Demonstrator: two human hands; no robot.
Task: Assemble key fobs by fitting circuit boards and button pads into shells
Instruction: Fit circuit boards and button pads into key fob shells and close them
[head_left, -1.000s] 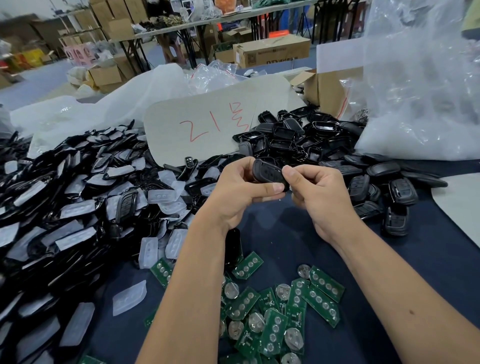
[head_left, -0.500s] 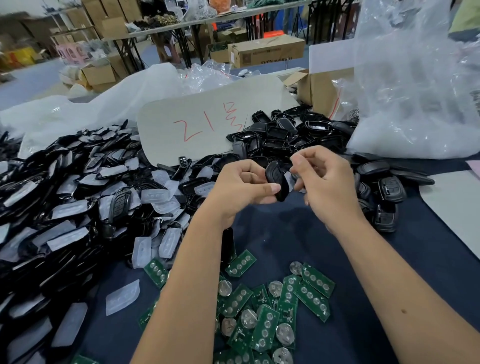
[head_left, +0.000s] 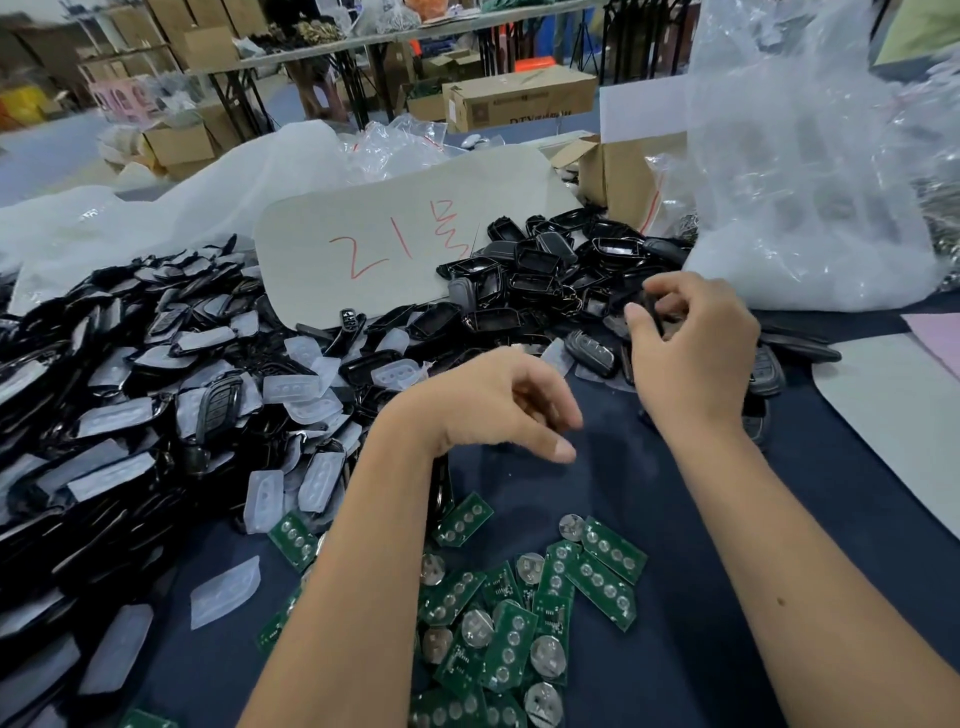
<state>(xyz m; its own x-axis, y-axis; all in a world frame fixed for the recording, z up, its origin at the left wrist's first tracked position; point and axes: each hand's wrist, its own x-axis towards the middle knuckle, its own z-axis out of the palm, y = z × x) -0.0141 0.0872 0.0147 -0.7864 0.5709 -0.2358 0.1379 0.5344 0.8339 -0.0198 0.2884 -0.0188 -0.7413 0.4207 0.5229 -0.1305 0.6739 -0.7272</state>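
The right hand (head_left: 693, 353) is curled over the far heap of black shells (head_left: 540, 270), and something dark seems to be pinched in its fingers, though what it is cannot be told. The left hand (head_left: 498, 410) hangs loosely curled and holds nothing, apparently freed for the next part. The green circuit boards (head_left: 519, 613) are scattered nearest the body on the desk (head_left: 675, 519), within easy reach. The clear button pads (head_left: 291, 389) are mixed into the left heap, so each kind is kept roughly apart.
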